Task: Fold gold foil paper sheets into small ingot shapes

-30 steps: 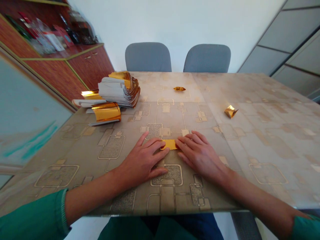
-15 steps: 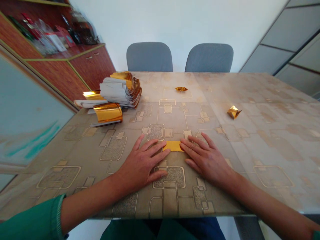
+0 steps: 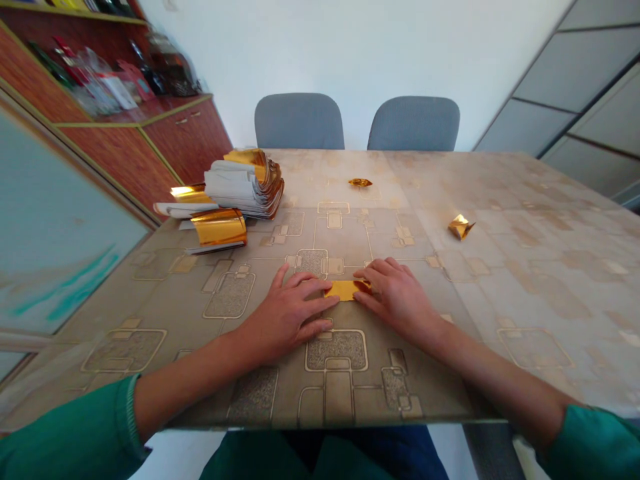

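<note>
A small folded strip of gold foil paper (image 3: pixel 342 291) lies flat on the table in front of me. My left hand (image 3: pixel 293 308) rests on the table with its fingers apart, the fingertips touching the strip's left end. Curled over the right end, my right hand (image 3: pixel 397 293) has its thumb on the near side and its fingers on the far side, gripping the paper. That end looks slightly raised and darker, partly hidden by the fingers.
At the far left sits a stack of gold-and-white paper sheets (image 3: pixel 245 183), with a curled gold sheet (image 3: pixel 220 228) in front. Two folded gold foil pieces stand farther off, one at the back (image 3: pixel 360 183) and one at right (image 3: pixel 461 227). Two grey chairs (image 3: pixel 300 121) line the far edge.
My right hand has gone from lying flat with fingers extended to curled around the strip's right end. My left hand has stayed nearly in place. The view has shifted slightly.
</note>
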`<state>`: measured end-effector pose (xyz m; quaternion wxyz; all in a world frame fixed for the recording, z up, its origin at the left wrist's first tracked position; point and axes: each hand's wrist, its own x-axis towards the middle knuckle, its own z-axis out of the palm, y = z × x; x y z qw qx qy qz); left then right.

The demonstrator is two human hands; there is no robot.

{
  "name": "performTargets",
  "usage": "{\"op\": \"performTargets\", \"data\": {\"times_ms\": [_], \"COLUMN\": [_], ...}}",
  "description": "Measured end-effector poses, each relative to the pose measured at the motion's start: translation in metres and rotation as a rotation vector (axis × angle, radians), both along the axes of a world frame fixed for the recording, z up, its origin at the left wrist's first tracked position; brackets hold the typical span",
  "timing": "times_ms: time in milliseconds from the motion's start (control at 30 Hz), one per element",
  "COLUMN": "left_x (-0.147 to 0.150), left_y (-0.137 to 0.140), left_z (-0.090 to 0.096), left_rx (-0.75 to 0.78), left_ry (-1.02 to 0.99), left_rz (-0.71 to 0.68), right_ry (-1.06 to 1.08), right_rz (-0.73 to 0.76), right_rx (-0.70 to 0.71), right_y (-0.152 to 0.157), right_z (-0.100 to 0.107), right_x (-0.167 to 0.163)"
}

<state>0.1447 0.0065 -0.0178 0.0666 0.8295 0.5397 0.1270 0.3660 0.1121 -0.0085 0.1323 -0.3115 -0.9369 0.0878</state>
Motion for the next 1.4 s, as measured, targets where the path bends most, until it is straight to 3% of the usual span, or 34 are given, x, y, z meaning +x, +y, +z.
{"op": "performTargets", "data": {"times_ms": [300,567,767,1033,1400], "left_x": [0.008,0.009,0.011,0.014,0.017], "left_y": [0.021,0.018,0.018,0.017,0.016], "left_z": [-0.005,-0.013,-0.011,-0.012,-0.007], "left_rx": [0.116,0.210,0.262,0.205,0.091], "left_ry": [-0.128,-0.137,-0.164,-0.135,-0.161], "left_rz": [0.132,0.141,0.099,0.035,0.057], "right_ry": [0.037,0.156,0.266,0.219,0.182], "right_rz": [-0.063,-0.055,0.036,0.126,0.136], "right_rx": [-0.033,-0.099,-0.083,-0.036,-0.121], "right_y": [-0.001,-0.001,-0.001,-0.001,0.005], "right_z": [-0.010,-0.012,-0.013,-0.012,-0.006], "right_x": [-0.003,-0.004,-0.004,0.000,0.011]}}
